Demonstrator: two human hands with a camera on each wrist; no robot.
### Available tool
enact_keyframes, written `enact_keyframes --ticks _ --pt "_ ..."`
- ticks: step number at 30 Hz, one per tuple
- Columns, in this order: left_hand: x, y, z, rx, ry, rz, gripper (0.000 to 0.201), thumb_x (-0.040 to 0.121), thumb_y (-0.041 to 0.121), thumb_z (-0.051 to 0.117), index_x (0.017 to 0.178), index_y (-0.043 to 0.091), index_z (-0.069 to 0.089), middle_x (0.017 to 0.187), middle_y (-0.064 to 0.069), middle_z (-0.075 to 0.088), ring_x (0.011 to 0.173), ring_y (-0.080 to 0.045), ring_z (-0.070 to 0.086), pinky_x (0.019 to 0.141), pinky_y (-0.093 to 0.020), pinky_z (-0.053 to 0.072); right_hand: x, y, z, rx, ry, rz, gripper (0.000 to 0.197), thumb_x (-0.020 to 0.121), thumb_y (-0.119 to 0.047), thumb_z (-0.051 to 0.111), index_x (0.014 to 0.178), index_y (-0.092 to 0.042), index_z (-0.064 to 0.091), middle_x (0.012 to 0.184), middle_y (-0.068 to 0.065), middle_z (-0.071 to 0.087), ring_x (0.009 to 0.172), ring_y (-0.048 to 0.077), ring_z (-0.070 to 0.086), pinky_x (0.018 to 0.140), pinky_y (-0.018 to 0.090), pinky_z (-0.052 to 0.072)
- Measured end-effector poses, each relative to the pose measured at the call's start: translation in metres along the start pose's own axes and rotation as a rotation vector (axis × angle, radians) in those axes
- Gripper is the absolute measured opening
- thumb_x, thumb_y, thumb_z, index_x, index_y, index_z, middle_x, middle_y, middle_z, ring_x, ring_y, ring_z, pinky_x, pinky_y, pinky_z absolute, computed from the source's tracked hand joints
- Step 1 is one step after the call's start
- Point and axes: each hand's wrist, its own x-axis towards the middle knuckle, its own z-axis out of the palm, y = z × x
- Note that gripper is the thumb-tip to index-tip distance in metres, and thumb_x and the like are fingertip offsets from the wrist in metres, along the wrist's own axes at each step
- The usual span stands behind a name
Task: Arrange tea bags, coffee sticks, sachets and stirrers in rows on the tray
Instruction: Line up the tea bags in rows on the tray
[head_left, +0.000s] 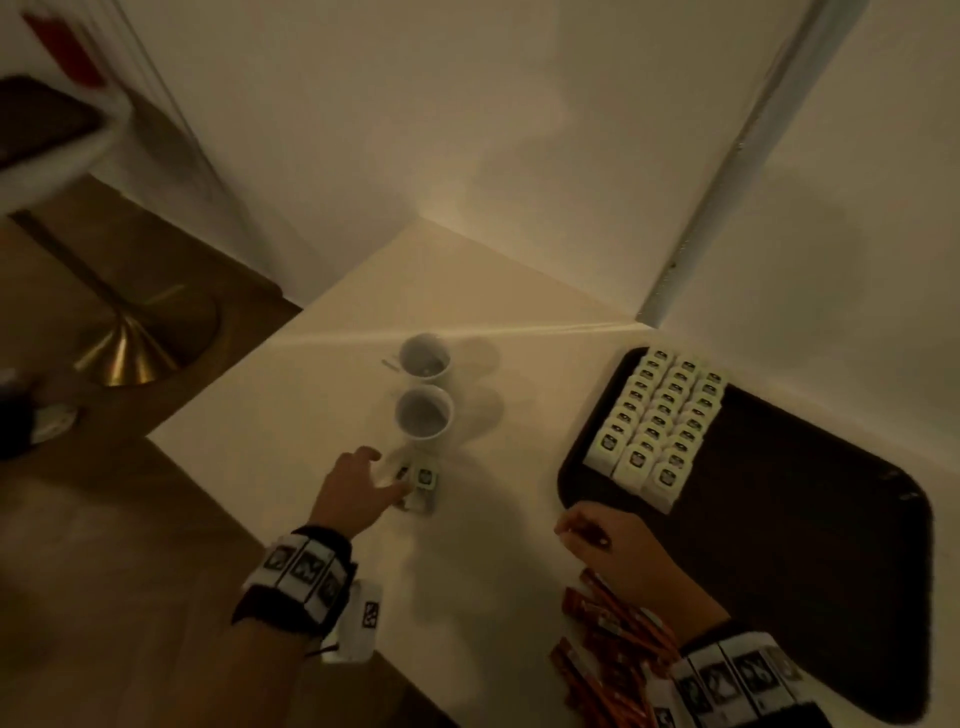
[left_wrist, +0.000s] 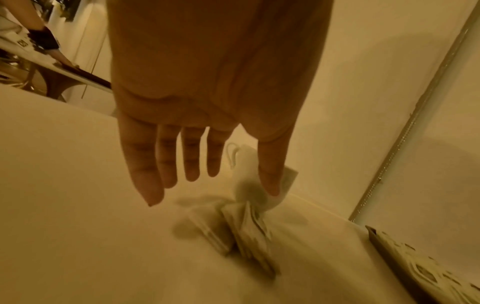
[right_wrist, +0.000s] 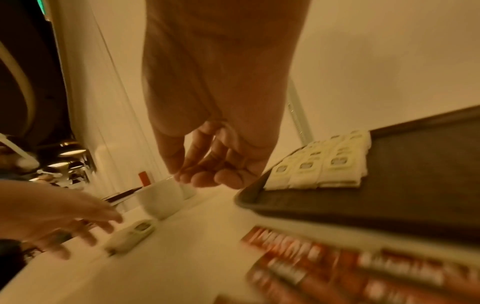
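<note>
Reaching left hand (head_left: 353, 488) beside loose tea bags (head_left: 420, 486), table edge near.

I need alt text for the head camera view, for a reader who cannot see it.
Over a white table, an open left hand reaches toward loose tea bags beside two white cups. The right hand hovers above orange coffee sticks, next to a dark tray holding three tea-bag rows.

Dim warm light, motion blur, wide-angle distortion
</note>
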Motion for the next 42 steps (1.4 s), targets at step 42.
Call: enact_keyframes --ticks 42 --pt "-0.083 0.218 -0.04 -1.18 -0.503 0.523 0.029 0.08 0.044 0.054 0.087 0.015 0.054 0.091 0.0 0.067 0.084 -0.01 0.069 0.065 -0.032 0.057 0.008 -0.151 -0.122 0.046 0.592 -0.406 0.007 0.086 -0.009 0.063 0.087 -0.016 0.062 0.081 -0.012 0.062 0.076 -0.002 0.057 0.062 0.011 0.044"
